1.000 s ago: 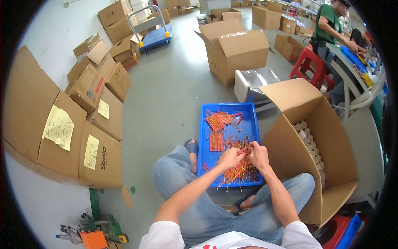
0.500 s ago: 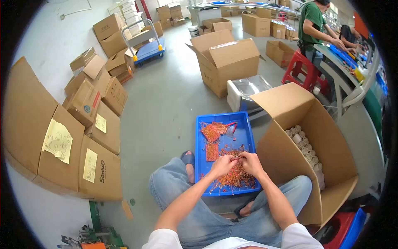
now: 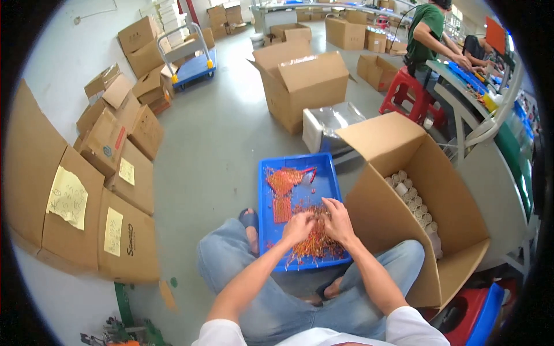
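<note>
A blue plastic tray (image 3: 265,207) lies on the floor between my legs. In its near half is a tangled pile of small red-orange parts with thin wire-like leads (image 3: 314,248). My left hand (image 3: 298,227) is at the pile's upper left, fingers curled together; what they pinch is too small to make out. Opposite it, my right hand (image 3: 339,222) rests over the pile with its fingers apart and stretched forward, and no held thing shows. Farther up the tray are flat red-orange perforated panels (image 3: 282,209) and a heap of similar parts (image 3: 284,181).
An open carton (image 3: 398,242) holding several white rolls (image 3: 414,202) stands at my right. Ahead are a plastic-wrapped white block (image 3: 329,124) and another open carton (image 3: 314,86). Cartons (image 3: 130,242) line the left wall. A co-worker (image 3: 426,34) works at a bench by a red stool (image 3: 404,95).
My hands were close together, pinching at the pile. Now they are slightly apart, and the right fingers have straightened. The whole view has shifted a little.
</note>
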